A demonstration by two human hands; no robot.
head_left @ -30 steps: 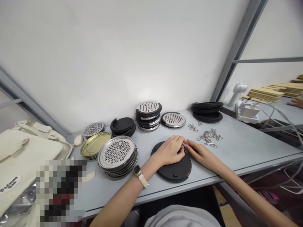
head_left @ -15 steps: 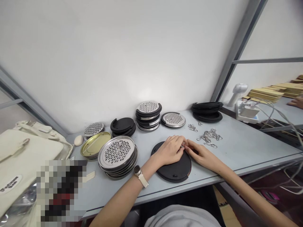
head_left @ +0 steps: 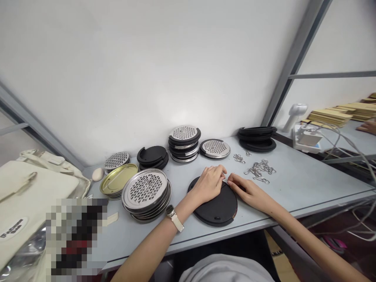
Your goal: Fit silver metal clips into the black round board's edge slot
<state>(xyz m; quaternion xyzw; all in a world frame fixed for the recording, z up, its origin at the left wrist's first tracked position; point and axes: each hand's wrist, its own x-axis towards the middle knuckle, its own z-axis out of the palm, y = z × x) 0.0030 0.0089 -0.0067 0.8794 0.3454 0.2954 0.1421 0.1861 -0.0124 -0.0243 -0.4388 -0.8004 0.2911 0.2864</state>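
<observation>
A round black disc lies flat near the table's front edge. My left hand rests over its upper part, fingers bent together at the disc's far right rim. A small metal piece shows between the two hands at that rim, probably a wire hook. My right hand touches it from the right with thumb and forefinger together. Loose metal hooks lie right of my hands. Left of the disc stands a stack of round metal graters.
Gold lids, black discs, a grater stack, a single grater and black rings line the back. A cream bag is at left. A person's hand shows at far right.
My left hand's fingers have lifted slightly and drawn left from my right hand, showing more of the metal piece. My right hand has shifted slightly left.
</observation>
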